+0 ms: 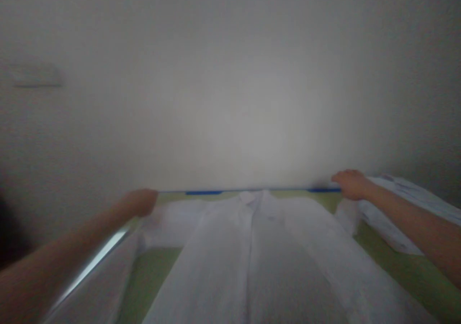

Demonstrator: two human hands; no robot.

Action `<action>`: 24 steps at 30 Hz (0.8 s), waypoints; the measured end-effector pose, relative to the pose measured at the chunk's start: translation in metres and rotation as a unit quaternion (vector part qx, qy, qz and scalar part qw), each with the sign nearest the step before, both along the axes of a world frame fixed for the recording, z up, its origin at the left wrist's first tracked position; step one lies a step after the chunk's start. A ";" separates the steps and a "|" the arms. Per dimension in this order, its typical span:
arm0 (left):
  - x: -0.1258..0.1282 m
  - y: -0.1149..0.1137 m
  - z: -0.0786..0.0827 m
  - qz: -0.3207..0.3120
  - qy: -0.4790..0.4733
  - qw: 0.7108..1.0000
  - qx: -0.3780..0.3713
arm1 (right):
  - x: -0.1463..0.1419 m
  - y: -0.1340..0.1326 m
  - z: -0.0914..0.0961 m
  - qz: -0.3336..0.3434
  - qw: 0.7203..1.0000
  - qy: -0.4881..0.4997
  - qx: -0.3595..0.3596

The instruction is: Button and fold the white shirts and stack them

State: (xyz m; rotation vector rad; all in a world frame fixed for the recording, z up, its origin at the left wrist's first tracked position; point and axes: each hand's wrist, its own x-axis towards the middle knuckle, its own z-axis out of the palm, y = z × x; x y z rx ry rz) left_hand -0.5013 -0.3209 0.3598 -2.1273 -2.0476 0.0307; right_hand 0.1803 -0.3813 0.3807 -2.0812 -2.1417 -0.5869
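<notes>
A white collared shirt [248,256] lies spread front side up on a green surface [154,271], its collar toward the wall. At the far left corner, my left hand [144,201] is closed at the shirt's sleeve on that side; blur hides its fingers. Across from it, my right hand [351,183] is curled over the far edge, with white sleeve cloth bunched just beneath it. Both arms reach forward, one on each side of the shirt.
A plain grey wall [245,88] rises right behind the surface. Blue strips [203,193] run along the far edge. More pale cloth with faint lines [414,194] lies beyond my right forearm. A bright narrow strip [93,266] shows by my left forearm. A pale plate [36,75] is on the wall.
</notes>
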 end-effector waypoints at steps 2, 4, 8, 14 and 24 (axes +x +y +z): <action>0.038 0.004 -0.005 -0.062 0.003 0.998 -0.009 | -0.054 0.009 -0.014 0.062 0.996 -0.008 -0.058; 0.090 0.007 -0.004 -0.173 -0.016 0.984 -0.021 | -0.110 0.016 -0.027 0.107 0.988 0.025 -0.111; 0.202 0.012 -0.004 -0.279 -0.075 0.957 -0.025 | -0.193 0.027 -0.049 0.144 0.974 0.022 -0.172; 0.277 0.033 -0.047 -0.279 -0.113 0.953 -0.037 | -0.224 0.034 -0.071 0.128 0.972 -0.017 -0.197; 0.288 0.055 -0.095 -0.275 -0.191 0.942 -0.002 | -0.237 0.043 -0.108 0.108 0.971 0.190 -0.098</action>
